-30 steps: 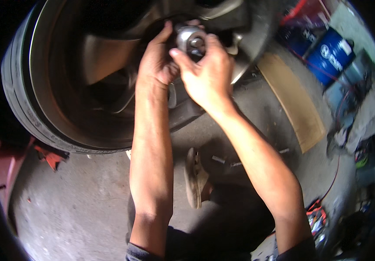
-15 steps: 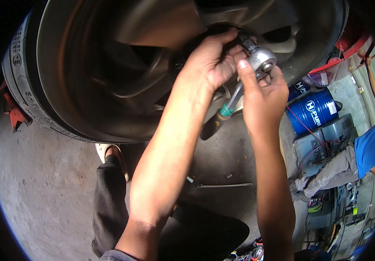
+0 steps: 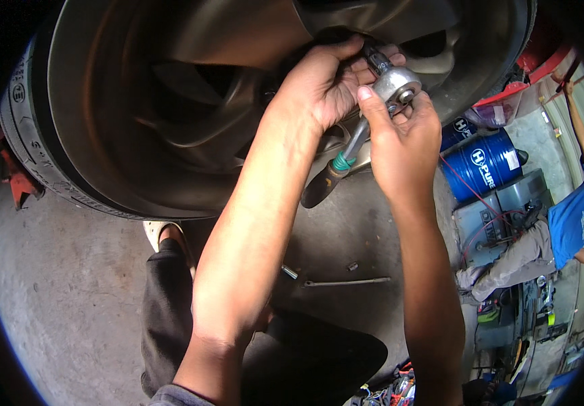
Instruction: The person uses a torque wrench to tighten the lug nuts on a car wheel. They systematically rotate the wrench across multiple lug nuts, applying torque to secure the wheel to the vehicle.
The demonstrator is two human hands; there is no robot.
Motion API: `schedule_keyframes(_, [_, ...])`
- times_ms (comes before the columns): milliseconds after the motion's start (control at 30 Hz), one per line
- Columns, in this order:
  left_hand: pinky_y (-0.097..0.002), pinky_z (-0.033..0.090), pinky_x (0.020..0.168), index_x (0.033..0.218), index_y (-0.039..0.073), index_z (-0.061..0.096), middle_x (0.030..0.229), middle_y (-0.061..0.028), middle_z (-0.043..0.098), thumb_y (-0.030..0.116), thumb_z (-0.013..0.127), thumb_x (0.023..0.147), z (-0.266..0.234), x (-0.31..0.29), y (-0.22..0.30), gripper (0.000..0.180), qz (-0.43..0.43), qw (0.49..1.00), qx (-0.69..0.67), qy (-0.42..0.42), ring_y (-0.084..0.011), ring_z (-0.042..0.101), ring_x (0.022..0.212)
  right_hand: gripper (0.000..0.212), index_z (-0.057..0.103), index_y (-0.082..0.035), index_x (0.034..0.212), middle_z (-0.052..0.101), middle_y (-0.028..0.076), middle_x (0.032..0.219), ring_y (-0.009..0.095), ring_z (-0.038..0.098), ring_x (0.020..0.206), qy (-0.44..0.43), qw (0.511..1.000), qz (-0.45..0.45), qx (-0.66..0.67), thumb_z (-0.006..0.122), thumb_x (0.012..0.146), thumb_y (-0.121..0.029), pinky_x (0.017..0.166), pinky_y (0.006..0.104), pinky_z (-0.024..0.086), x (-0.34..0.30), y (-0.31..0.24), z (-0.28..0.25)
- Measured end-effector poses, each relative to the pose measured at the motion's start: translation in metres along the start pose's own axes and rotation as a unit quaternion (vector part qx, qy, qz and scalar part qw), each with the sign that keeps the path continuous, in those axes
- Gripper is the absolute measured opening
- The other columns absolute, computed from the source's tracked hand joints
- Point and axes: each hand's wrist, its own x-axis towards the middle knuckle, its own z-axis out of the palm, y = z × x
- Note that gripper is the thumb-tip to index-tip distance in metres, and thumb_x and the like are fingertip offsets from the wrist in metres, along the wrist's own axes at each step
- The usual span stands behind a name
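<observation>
Two bare hands, the left hand [image 3: 322, 84] and the right hand [image 3: 400, 132], are raised in front of a large bronze-grey spoked metal wheel [image 3: 244, 34] wearing a black rubber tire [image 3: 28, 135]. Between them is a silver ratchet wrench with a round head [image 3: 398, 82], its dark handle with a green collar slanting down toward the left forearm. The right hand pinches that head, thumb on top and fingers curled beneath. The left hand is half curled, palm turned up, its fingers about the dark cylindrical socket piece [image 3: 377, 61] at the head's far side; from where I stand I can't tell how firmly they hold it. On the grey concrete floor [image 3: 75, 271] below lie a slim silver metal bar [image 3: 346, 282] and, near it, a short shiny metal cylinder [image 3: 289, 272]. Off to the right, a co-worker in a blue shirt [image 3: 576, 216] is near a blue drum [image 3: 485, 166].
</observation>
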Motion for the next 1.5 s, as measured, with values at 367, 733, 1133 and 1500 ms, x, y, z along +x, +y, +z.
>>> schedule_keyframes(367, [-0.0340, 0.054, 0.073, 0.095, -0.003, 0.050, 0.085, -0.0158, 0.059, 0.014, 0.049, 0.089, 0.013, -0.005, -0.004, 0.019, 0.100, 0.948, 0.275, 0.129, -0.0223, 0.060, 0.082, 0.045, 0.048, -0.006, 0.102, 0.051, 0.006, 0.095, 0.022, 0.050, 0.083, 0.034, 0.793, -0.331, -0.510, 0.067, 0.061, -0.010, 0.065, 0.0341, 0.039, 0.007, -0.006, -0.020])
schedule_keyframes(733, [-0.0339, 0.050, 0.083, 0.105, -0.007, 0.049, 0.102, -0.0191, 0.056, 0.015, 0.048, 0.090, 0.002, -0.011, 0.002, 0.027, 0.064, 0.968, 0.237, 0.046, -0.0251, 0.058, 0.093, 0.037, 0.046, 0.008, 0.096, 0.062, 0.019, 0.073, 0.031, 0.061, 0.063, -0.041, 0.995, 0.026, -0.087, 0.065, 0.075, -0.017, 0.063, 0.0365, 0.048, -0.002, -0.017, 0.002])
schedule_keyframes(1133, [-0.0257, 0.053, 0.065, 0.094, -0.002, 0.053, 0.082, -0.0124, 0.060, 0.015, 0.050, 0.089, 0.007, -0.013, 0.001, 0.018, 0.045, 0.959, 0.266, 0.087, -0.0152, 0.059, 0.069, 0.031, 0.050, 0.002, 0.097, 0.060, 0.009, 0.080, 0.022, 0.058, 0.068, -0.057, 0.992, 0.020, -0.107, 0.066, 0.072, -0.008, 0.056, 0.0322, 0.047, 0.003, -0.014, -0.007])
schedule_keyframes(1500, [-0.0252, 0.051, 0.063, 0.090, -0.002, 0.057, 0.074, -0.0069, 0.059, 0.020, 0.055, 0.087, 0.005, -0.003, -0.001, 0.023, 0.069, 0.942, 0.310, 0.113, -0.0117, 0.057, 0.064, 0.018, 0.052, -0.002, 0.088, 0.060, 0.014, 0.077, 0.027, 0.060, 0.070, -0.106, 0.946, -0.052, -0.303, 0.062, 0.077, -0.013, 0.058, 0.0330, 0.051, 0.016, -0.020, -0.022])
